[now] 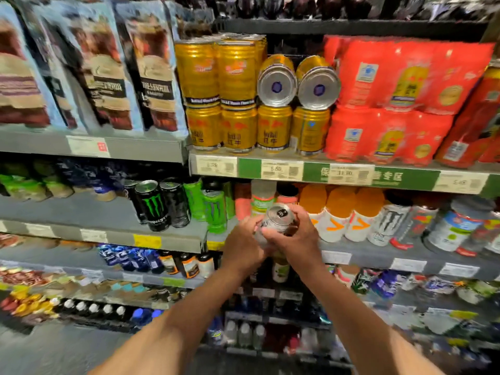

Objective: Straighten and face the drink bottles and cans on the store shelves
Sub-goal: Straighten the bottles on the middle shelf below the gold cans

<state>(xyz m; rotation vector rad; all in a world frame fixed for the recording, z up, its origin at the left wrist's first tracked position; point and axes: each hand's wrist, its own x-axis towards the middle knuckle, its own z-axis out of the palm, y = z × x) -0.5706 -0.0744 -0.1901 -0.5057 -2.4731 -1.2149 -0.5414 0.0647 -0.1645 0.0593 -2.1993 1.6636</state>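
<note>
Both hands hold one silver drink can (278, 219) in front of the second shelf, its top tilted toward me. My left hand (243, 243) grips its left side. My right hand (296, 236) curls round its right side and bottom. Behind the can stand pink and clear bottles (261, 198). On the shelf above, gold cans (238, 128) stand upright in two tiers, and two gold cans (297, 82) lie on their sides with their silver bases facing out.
Black and green energy drink cans (173, 204) stand left of my hands, orange-capped white bottles (338, 212) and white cans (389, 220) to the right. Red multipacks (392, 104) fill the upper right. Bagged goods (108, 71) hang upper left. Lower shelves hold several small bottles (189, 263).
</note>
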